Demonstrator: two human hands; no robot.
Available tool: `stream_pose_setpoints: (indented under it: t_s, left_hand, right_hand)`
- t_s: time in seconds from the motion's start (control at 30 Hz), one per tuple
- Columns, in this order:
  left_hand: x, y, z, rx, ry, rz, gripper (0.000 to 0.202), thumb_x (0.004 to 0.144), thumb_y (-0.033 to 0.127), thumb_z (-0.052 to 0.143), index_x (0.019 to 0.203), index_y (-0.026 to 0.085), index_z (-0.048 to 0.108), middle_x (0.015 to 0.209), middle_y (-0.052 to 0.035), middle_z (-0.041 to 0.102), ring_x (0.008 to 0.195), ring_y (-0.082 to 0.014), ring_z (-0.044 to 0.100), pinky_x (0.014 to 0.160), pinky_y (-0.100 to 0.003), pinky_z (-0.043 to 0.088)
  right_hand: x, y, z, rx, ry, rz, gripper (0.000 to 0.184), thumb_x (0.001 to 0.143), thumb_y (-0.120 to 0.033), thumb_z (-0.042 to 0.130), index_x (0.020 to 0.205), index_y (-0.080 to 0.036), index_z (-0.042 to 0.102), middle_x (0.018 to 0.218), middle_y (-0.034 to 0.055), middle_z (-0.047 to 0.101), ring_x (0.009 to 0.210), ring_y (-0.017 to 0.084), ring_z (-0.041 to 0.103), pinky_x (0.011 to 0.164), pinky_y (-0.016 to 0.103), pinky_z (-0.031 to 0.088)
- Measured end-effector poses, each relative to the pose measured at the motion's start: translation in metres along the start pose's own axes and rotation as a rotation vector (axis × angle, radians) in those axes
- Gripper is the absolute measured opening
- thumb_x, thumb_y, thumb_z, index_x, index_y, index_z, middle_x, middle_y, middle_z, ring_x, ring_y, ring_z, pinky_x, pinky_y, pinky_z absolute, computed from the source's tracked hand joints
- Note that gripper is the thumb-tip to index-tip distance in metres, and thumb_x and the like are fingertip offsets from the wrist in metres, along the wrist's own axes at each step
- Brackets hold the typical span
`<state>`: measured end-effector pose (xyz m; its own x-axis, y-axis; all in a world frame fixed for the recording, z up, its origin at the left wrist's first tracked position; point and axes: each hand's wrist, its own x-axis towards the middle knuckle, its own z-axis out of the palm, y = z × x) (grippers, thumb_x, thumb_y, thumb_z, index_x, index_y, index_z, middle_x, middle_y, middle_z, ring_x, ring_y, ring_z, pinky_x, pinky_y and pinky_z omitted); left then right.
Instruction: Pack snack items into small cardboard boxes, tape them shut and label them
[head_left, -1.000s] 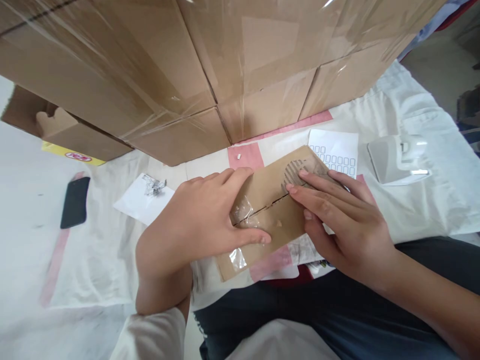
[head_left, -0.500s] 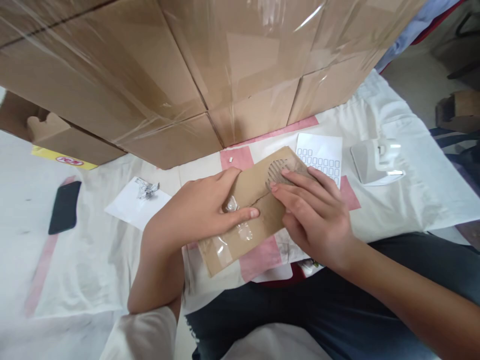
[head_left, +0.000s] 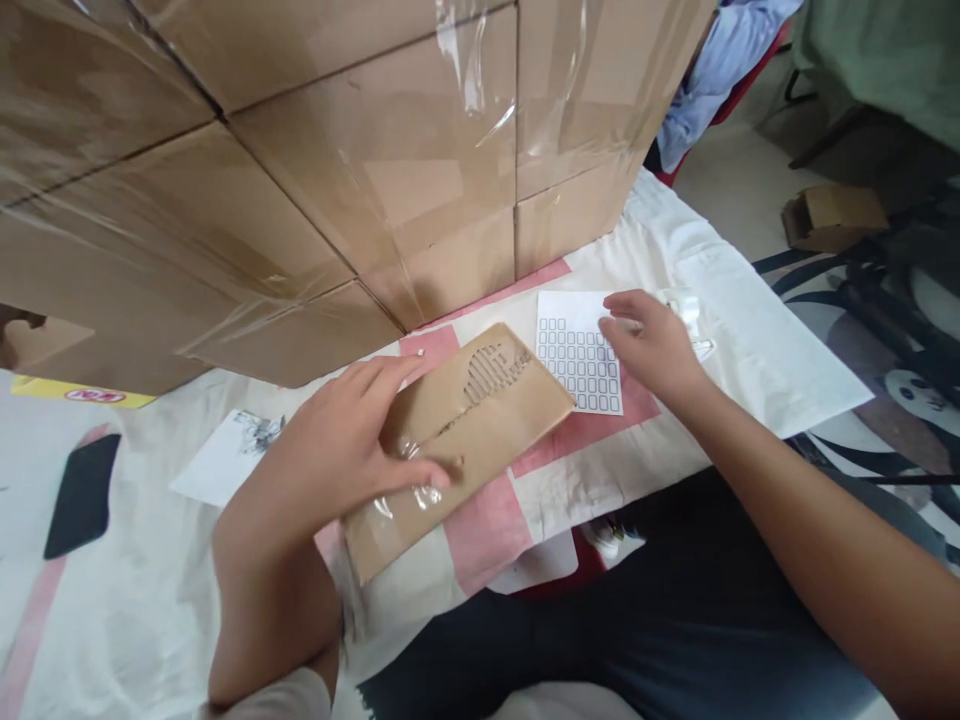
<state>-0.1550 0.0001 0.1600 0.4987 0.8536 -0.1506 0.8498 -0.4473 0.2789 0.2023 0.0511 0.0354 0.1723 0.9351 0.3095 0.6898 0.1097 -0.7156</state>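
My left hand (head_left: 337,430) is closed on the left part of a flat brown cardboard piece (head_left: 487,425), its thumb lying across the top face. Clear tape crosses the cardboard under the thumb, and a torn patch near the far end bares the corrugated ridges. Off to the right, my right hand (head_left: 649,340) hovers with bent fingers apart and nothing visible in them. It is at the edge of a white sheet printed with rows of small rounded boxes (head_left: 577,370). Behind that hand, a white tape dispenser (head_left: 684,305) is mostly hidden.
Large cardboard boxes (head_left: 442,190) wrapped in clear tape stand along the back of the cloth-covered table (head_left: 592,490). At left are a black phone (head_left: 82,495) and a white paper (head_left: 210,465) with thin metal pieces on it. A small carton (head_left: 836,215) lies on the floor at right.
My right hand has left the torn patch of the cardboard and moved right, towards the tape dispenser. My left hand still grips the cardboard. The camera view has turned to the right.
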Motion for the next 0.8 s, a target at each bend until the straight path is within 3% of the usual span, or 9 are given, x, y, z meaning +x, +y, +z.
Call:
stream_pose_setpoints:
  t_s: [0.13,0.23,0.37,0.57,0.67,0.73,0.8]
  left_hand:
    - [-0.017,0.023,0.004,0.130,0.088,0.131,0.100,0.075,0.072,0.072,0.158,0.033,0.030,0.169,-0.0130,0.029,0.152,-0.0465,0.029,0.121,-0.063,0.028]
    - [-0.020,0.026,0.005,0.153,0.011,0.056,0.098,0.080,0.067,0.067,0.160,0.034,0.021,0.164,-0.0137,0.036,0.141,-0.0447,0.047,0.112,-0.061,0.041]
    - [-0.015,0.008,-0.001,0.123,-0.021,-0.052,0.097,0.080,0.063,0.066,0.159,0.034,0.019,0.154,-0.0149,0.047,0.128,-0.0429,0.057,0.099,-0.054,0.050]
    - [-0.013,-0.010,-0.006,0.117,0.061,0.006,0.099,0.079,0.059,0.072,0.160,0.033,0.021,0.155,-0.0120,0.045,0.133,-0.0428,0.052,0.106,-0.057,0.047]
    - [-0.012,-0.009,-0.004,0.141,0.055,0.000,0.107,0.074,0.059,0.077,0.161,0.033,0.021,0.158,-0.0110,0.042,0.134,-0.0420,0.051,0.107,-0.056,0.047]
    - [-0.011,-0.008,-0.004,0.130,0.041,-0.014,0.108,0.075,0.054,0.078,0.163,0.033,0.018,0.156,-0.0110,0.043,0.134,-0.0404,0.051,0.107,-0.055,0.048]
    - [-0.008,-0.009,-0.004,0.105,0.035,-0.006,0.107,0.076,0.051,0.078,0.163,0.033,0.018,0.154,-0.0103,0.045,0.134,-0.0384,0.051,0.107,-0.053,0.048]
  right_hand:
    - [-0.021,0.017,0.022,-0.291,-0.082,0.014,0.066,0.081,-0.047,0.072,0.135,-0.011,0.059,0.139,0.0270,0.060,0.130,0.047,0.056,0.099,0.068,0.050]
    - [-0.030,0.015,0.029,-0.300,-0.095,0.006,0.062,0.086,-0.047,0.067,0.137,-0.012,0.057,0.149,0.0273,0.052,0.141,0.048,0.046,0.107,0.071,0.044]
    - [-0.023,0.009,0.026,-0.014,-0.048,0.151,0.049,0.088,-0.043,0.067,0.130,-0.018,0.060,0.133,0.0203,0.065,0.125,0.037,0.063,0.098,0.059,0.056]
    - [-0.014,-0.017,0.016,0.633,0.039,0.593,0.037,0.084,-0.030,0.071,0.119,-0.024,0.058,0.129,0.0140,0.068,0.107,0.028,0.073,0.084,0.044,0.065]
    - [-0.020,-0.030,0.018,0.839,-0.095,0.740,0.023,0.085,-0.026,0.069,0.107,-0.022,0.064,0.109,0.0113,0.075,0.100,0.029,0.075,0.087,0.047,0.065]
    - [-0.025,-0.035,0.022,0.803,-0.243,0.761,0.017,0.085,-0.023,0.070,0.101,-0.021,0.069,0.105,0.0112,0.077,0.101,0.031,0.075,0.090,0.051,0.064]
    - [-0.032,-0.038,0.024,0.682,-0.383,0.689,0.020,0.083,-0.022,0.073,0.103,-0.022,0.074,0.108,0.0098,0.078,0.105,0.032,0.074,0.096,0.055,0.061]
